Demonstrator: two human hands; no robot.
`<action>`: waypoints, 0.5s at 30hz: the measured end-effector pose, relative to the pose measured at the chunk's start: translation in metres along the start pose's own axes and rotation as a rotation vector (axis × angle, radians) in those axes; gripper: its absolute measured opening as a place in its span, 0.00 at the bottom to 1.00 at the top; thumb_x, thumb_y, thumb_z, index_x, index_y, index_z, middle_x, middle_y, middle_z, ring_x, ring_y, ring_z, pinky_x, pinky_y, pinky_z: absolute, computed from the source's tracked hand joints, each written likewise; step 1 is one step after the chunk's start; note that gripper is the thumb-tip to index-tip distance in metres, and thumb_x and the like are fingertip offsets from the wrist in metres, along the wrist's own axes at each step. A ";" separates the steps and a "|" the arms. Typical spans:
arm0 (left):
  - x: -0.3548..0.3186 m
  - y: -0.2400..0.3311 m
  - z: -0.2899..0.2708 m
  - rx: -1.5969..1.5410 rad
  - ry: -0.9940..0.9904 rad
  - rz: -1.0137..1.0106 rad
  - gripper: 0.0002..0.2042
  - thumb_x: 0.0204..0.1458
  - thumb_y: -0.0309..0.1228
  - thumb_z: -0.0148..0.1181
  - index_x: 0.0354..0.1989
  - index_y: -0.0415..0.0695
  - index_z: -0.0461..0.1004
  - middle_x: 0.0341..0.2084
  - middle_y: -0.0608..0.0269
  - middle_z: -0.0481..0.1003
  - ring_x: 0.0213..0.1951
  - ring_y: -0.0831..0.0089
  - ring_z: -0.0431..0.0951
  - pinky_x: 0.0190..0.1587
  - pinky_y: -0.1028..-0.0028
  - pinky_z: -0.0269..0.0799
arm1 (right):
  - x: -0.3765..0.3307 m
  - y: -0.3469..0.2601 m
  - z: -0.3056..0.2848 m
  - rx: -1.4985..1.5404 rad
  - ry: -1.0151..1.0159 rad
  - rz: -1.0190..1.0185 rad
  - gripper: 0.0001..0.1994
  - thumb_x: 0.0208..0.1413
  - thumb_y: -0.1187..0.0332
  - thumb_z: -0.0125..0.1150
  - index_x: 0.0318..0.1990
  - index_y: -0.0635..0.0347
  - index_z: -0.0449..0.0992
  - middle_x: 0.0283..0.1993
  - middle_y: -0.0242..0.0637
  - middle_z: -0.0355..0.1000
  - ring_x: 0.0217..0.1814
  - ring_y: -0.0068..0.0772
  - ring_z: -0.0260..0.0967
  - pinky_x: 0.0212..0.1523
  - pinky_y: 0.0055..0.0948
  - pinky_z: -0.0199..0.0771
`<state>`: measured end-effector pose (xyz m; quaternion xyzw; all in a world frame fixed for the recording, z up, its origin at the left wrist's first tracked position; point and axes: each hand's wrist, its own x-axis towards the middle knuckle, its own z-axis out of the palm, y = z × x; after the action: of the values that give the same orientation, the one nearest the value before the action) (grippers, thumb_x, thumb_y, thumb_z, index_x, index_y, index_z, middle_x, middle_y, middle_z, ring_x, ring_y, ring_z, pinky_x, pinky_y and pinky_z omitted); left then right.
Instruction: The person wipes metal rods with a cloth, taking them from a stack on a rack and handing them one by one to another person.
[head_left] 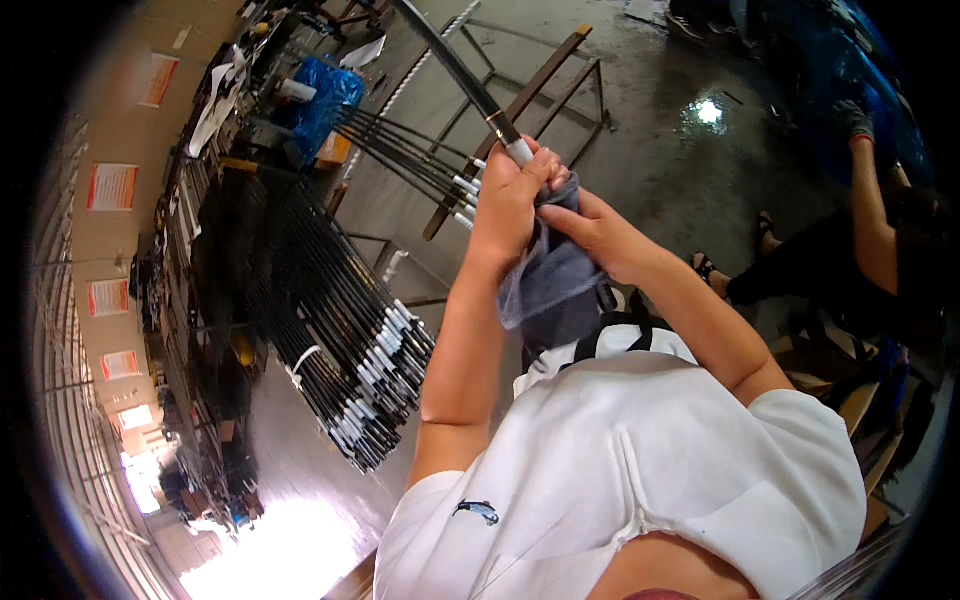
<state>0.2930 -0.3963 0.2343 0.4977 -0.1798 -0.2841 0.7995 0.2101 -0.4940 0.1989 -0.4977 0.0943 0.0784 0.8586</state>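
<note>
A long black pole (455, 75) with a thin gold ring and a white band near its lower end slants away to the upper left. My left hand (513, 192) is closed around it just below the white band. Right beside it, my right hand (598, 232) grips a grey cloth (552, 275), which bunches up against the left hand and hangs down in front of my white shirt. Hands and cloth hide the pole's near end. Just left of my left hand, several thin black rods with white ends (425, 175) stick out over a metal rack (530, 85).
A large bundle of black rods with white ends (375, 370) lies to the left, tied with a white band. Blue plastic wrapping (325, 100) sits behind it. At the right, another person's gloved hand (855, 120) is near a blue covered heap. Cardboard (815, 360) lies at the lower right.
</note>
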 end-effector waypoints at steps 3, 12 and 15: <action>0.001 0.018 -0.006 -0.188 -0.029 -0.012 0.06 0.55 0.27 0.50 0.31 0.42 0.60 0.24 0.65 0.62 0.27 0.75 0.62 0.33 0.73 0.64 | -0.014 -0.002 -0.011 0.125 -0.198 0.299 0.17 0.51 0.64 0.60 0.45 0.63 0.66 0.39 0.32 0.69 0.39 0.20 0.67 0.41 0.23 0.70; -0.015 -0.001 -0.001 0.202 0.040 -0.115 0.13 0.56 0.40 0.50 0.34 0.40 0.63 0.23 0.64 0.69 0.40 0.68 0.73 0.48 0.69 0.66 | -0.019 0.006 -0.007 0.089 -0.137 0.194 0.16 0.53 0.63 0.58 0.44 0.65 0.68 0.39 0.33 0.69 0.38 0.20 0.67 0.39 0.22 0.69; -0.006 0.001 -0.016 0.166 0.091 0.010 0.13 0.57 0.39 0.49 0.28 0.43 0.59 0.17 0.69 0.62 0.22 0.76 0.69 0.39 0.71 0.72 | -0.026 0.028 -0.004 0.071 -0.176 0.252 0.17 0.52 0.64 0.57 0.45 0.65 0.68 0.40 0.33 0.70 0.40 0.22 0.66 0.41 0.25 0.68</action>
<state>0.2977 -0.3805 0.2280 0.5739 -0.1687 -0.2412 0.7642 0.1779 -0.4854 0.1799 -0.4424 0.0831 0.2256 0.8640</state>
